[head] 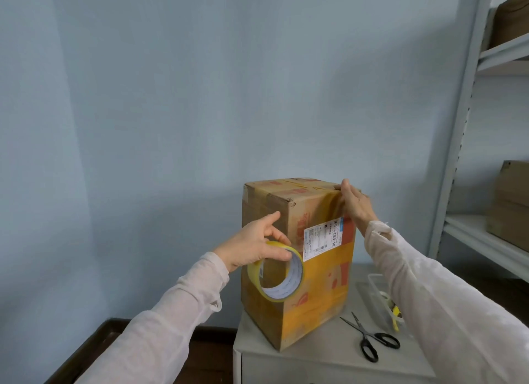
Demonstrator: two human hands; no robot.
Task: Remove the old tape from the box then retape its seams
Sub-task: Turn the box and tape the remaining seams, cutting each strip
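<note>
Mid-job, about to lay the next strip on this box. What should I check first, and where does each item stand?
1. Tape roll in hand: ok, the left hand grips it in front of the box.
2. Box steadied: ok, the right hand presses its top right edge.
3. Box upright on the table: ok.
4. Scissors nearby: ok, lying open on the table, right of the box.
5. Loose tape end ready: cannot tell.
6. Old tape fully off: cannot tell.
</note>
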